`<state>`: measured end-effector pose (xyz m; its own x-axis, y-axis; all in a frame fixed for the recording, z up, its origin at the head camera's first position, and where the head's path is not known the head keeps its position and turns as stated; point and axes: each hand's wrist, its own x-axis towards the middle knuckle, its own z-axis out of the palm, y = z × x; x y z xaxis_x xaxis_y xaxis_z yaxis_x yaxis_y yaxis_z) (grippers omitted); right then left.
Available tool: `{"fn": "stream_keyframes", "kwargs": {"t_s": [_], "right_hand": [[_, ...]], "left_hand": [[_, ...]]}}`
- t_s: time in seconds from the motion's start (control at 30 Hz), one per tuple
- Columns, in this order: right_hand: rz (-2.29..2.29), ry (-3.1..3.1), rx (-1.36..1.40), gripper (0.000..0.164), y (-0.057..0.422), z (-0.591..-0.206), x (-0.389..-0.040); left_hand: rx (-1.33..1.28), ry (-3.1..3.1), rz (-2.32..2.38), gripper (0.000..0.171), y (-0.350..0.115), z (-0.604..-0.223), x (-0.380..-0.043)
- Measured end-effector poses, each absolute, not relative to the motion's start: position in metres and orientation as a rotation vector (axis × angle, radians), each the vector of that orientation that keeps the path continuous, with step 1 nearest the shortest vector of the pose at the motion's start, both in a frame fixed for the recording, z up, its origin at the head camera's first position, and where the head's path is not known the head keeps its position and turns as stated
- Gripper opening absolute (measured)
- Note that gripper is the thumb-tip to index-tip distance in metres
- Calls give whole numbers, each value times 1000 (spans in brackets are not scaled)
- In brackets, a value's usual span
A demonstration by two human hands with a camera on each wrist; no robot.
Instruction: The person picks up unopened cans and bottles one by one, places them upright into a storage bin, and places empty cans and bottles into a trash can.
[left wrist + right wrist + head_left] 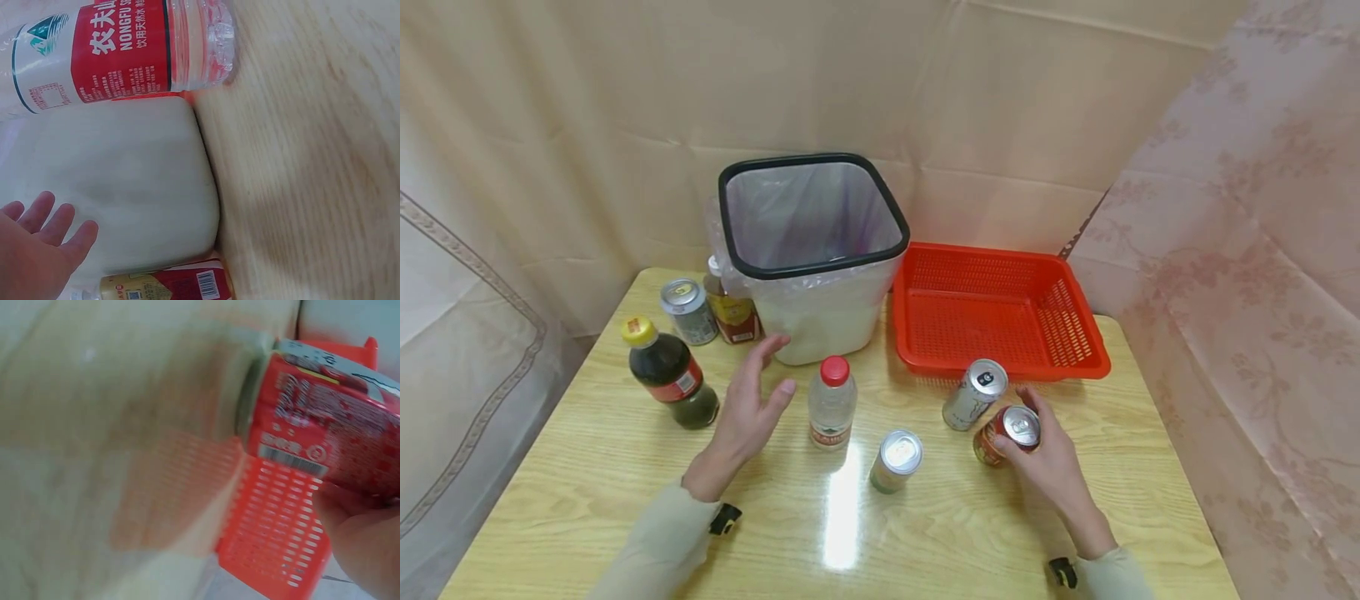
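My right hand (1051, 462) grips a red drink can (992, 437), thumb on the near side and fingers round the far side. In the right wrist view the red can (325, 425) appears close up, with part of the hand (369, 537) against it. Just left of it stands a white-and-silver can (972, 400). My left hand (747, 412) is held above the table with fingers spread, between a cola bottle (679, 379) and a clear water bottle (832, 408), holding nothing. A pale can with a silver top (895, 462) stands between the hands.
A bin with a black rim (815, 272) and a clear liner stands at the back. Right of it lies a red plastic basket (981, 367). A silver-grey can (691, 317) and a small bottle with a red-and-yellow label (735, 318) stand left of the bin.
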<state>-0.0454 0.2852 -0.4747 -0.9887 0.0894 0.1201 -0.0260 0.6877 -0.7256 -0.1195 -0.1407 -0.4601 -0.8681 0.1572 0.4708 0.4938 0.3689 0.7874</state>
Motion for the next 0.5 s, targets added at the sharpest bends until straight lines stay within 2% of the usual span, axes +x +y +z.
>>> {"fn": "stream_keyframes", "kwargs": {"t_s": [0.33,0.5], "right_hand": [[1112,-2743,-129,64,280,-480,-45],[1016,-2725,-101,58,281,-483,-47]], "left_hand": [[-581,-2305,-1522,61,-139,-467,-119],[-558,-2311,-1544,58,-139,-471,-118]]}}
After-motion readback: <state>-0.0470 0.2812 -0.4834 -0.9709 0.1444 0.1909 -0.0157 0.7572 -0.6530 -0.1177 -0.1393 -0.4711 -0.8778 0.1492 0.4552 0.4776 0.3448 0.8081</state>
